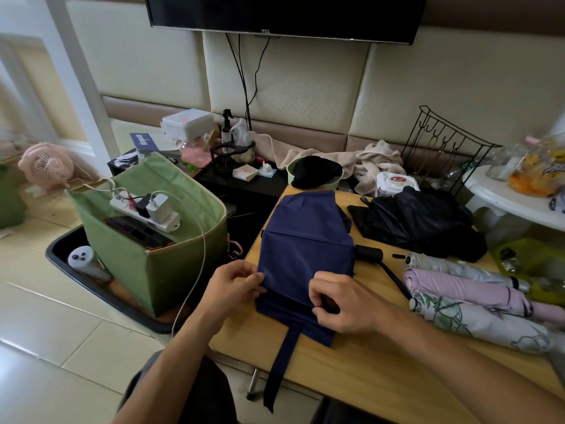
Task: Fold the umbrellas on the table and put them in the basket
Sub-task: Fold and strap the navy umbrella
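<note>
A navy umbrella [305, 240] is laid flat on the wooden table [367, 371], its canopy spread in folded panels and its black handle [368, 254] pointing right. Its left edge is pinched between the thumb and fingers of the left hand [234, 286]. The near right part of the cloth is gripped by the curled fingers of the right hand [342, 301]; the fingertips are hidden in the fold. The closing strap [281, 368] is draped over the table's near edge.

To the right, a black umbrella [419, 221] is heaped loosely, and three rolled umbrellas, silver [458, 266], pink [464, 290] and leaf-printed [483, 325], are laid side by side; their far ends are cut off by the frame.

A green fabric basket [153, 261] is seen on the floor to the left, in a black tray [101, 293]. A power strip [143, 214] with chargers is rested across its top, so the inside is mostly concealed.
</note>
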Available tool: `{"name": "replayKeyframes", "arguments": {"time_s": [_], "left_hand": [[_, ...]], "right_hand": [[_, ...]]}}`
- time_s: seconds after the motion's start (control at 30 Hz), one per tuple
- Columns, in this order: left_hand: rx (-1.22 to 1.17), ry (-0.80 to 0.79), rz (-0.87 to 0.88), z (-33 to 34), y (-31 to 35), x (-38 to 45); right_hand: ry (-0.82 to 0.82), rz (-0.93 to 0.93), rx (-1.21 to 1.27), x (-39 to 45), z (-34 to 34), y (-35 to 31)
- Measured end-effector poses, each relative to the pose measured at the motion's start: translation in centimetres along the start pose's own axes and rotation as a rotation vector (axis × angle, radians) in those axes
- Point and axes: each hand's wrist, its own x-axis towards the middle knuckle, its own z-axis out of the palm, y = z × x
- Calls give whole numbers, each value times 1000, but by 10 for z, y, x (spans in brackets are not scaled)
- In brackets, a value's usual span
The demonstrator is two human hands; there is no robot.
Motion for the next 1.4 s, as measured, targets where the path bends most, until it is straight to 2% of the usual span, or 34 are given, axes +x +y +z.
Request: {"name": "replayKeyframes", "arguments": {"time_s": [0.1,0.2,0.3,0.47,0.9,1.03,1.27,1.33,1.4], "left_hand": [[25,10,97,0,5,-3],[43,-44,74,2,6,-4],[165,-82,75,2,3,-4],[229,-28,129,-1,3,-5],[82,-14,59,-3,-2,0],[109,-49,66,-2,-2,-2],[131,-11,88,-3,-4,-2],[201,5,129,-5,-6,-1],[397,73,198,-6,-9,2]], "right_hand": [[-10,7,-8,0,3,1],[-17,12,-16,0,5,1],[-22,20,-16,-1,6,1],[-12,47,-27,-3,3,1],[-17,12,-33,-3,-9,0],[-22,-12,-38,-4,-9,-2],[-43,-2,-7,-5,-13,-6],[-60,9,-2,-6,-12,-6],[-55,24,6,-6,-13,-6]]}}
